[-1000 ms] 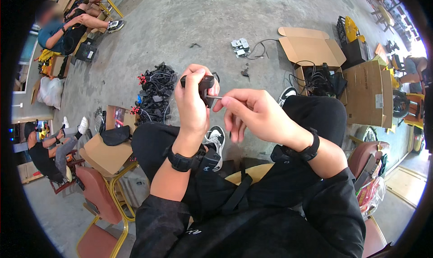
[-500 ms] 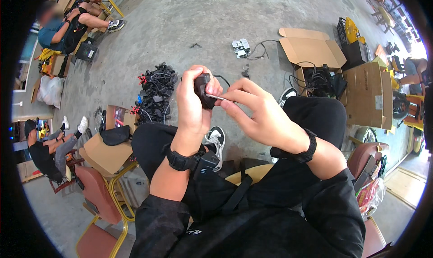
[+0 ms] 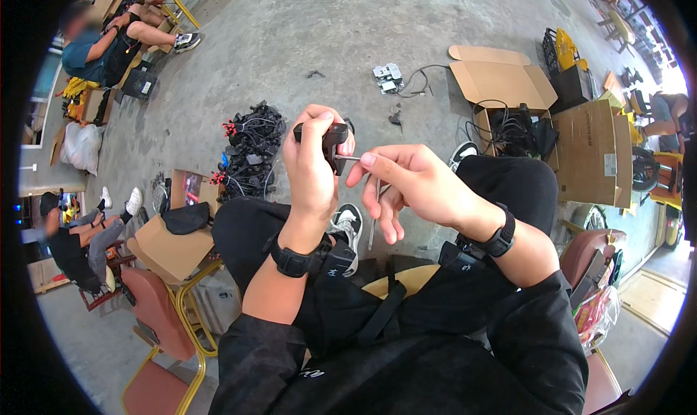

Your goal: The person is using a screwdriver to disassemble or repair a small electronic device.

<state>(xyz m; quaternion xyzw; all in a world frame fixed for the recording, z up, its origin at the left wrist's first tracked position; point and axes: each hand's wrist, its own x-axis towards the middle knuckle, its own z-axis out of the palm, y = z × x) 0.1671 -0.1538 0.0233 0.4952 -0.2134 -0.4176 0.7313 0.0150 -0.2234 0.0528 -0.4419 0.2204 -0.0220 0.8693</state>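
Note:
My left hand (image 3: 311, 150) is closed around a small black plastic part (image 3: 332, 141), raised over the floor in front of my knees. Its kind is unclear, as fingers cover much of it. In my right hand (image 3: 414, 179) is a thin metal hex key (image 3: 372, 230), pinched between thumb and fingers. One arm of the key points left and its tip meets the side of the black part. The other arm hangs down past my curled fingers. Whether the tip sits in a screw is too small to tell.
Bundled black cables and parts (image 3: 250, 150) lie on the floor ahead left. An open cardboard box (image 3: 501, 88) with cables stands ahead right, near a metal-coloured unit (image 3: 388, 77) with a wire. Chairs (image 3: 156, 310) flank me. Two people sit at the left; another is far right.
The black part has turned in my left hand. My right hand has rolled over, its lower fingers dropping and spreading, and the hex key's long arm now shows hanging down.

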